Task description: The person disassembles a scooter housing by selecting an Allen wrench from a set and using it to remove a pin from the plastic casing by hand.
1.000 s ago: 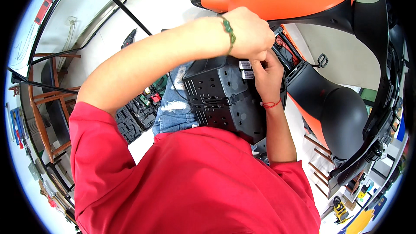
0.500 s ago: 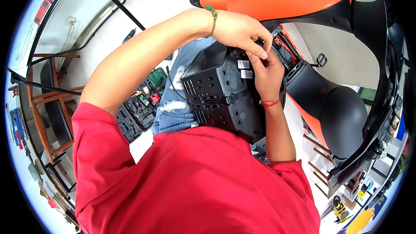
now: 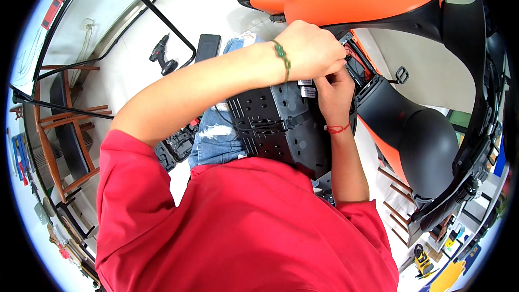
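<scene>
A large black plastic panel (image 3: pixel 281 124), ribbed and pierced with rows of small holes, is seen just right of the frame's centre, resting across the person's lap over torn blue jeans (image 3: pixel 216 140). Its upper right edge is met by both hands.

The left hand (image 3: pixel 313 48) is reached across from the left of the frame to the upper middle, with a green beaded bracelet (image 3: pixel 281 57) worn at the wrist. Its fingers are curled tightly downward at the panel's top edge; whether something small is pinched in them cannot be told, since the fingertips are hidden under the knuckles. The right hand (image 3: pixel 335 94) is raised from the lower right and placed directly below the left one, touching it. A red string (image 3: pixel 338 128) is tied around this wrist. Its fingers are bent inward against the panel edge near two small white labels (image 3: pixel 307 87); how firmly anything is gripped cannot be told.

An orange and black scooter (image 3: pixel 378 0) is spread across the upper right of the frame, its black seat (image 3: pixel 432 151) curving down the right side, just beside the hands. A red shirt (image 3: pixel 243 227) fills the lower middle. On the pale floor in the upper left, a cordless drill (image 3: pixel 162 57) and a flat black case (image 3: pixel 207 47) are laid near each other. A wooden chair (image 3: pixel 65 130) is stood at the left edge.
</scene>
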`<state>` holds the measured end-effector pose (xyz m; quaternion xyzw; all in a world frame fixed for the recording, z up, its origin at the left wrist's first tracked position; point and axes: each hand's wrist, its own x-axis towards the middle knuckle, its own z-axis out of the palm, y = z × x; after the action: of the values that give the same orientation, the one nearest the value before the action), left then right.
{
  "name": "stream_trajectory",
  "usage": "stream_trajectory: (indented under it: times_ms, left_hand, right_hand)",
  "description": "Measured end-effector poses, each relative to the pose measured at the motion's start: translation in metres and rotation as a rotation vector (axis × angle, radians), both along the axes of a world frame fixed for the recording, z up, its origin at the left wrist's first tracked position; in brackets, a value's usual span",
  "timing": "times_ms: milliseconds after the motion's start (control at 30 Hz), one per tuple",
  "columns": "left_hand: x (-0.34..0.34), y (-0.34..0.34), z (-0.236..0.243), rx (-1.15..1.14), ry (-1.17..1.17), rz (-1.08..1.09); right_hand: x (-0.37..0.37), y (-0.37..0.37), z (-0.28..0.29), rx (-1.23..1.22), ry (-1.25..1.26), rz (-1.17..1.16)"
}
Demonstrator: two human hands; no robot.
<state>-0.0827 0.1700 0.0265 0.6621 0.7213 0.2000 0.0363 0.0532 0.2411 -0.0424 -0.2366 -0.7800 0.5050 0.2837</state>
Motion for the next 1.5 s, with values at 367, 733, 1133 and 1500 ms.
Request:
stream_trajectory:
  times_ms: [367,733,1133,1500]
  left_hand:
    - [-0.003,-0.004,0.032,-0.156,0.103,0.125]
    - [-0.039,-0.009,0.037,-0.214,-0.036,-0.259]
    - [0.003,0.001,0.034,-0.307,0.084,0.012]
    - [-0.052,-0.003,0.013,-0.383,-0.789,-0.358]
  right_hand:
    - [-0.001,-0.004,0.005,0.009,0.026,0.045]
    - [-0.001,-0.001,0.003,0.032,0.024,0.099]
    - [0.000,0.000,0.003,0.065,0.088,0.091]
    - [-0.001,-0.005,0.014,0.042,-0.002,0.061]
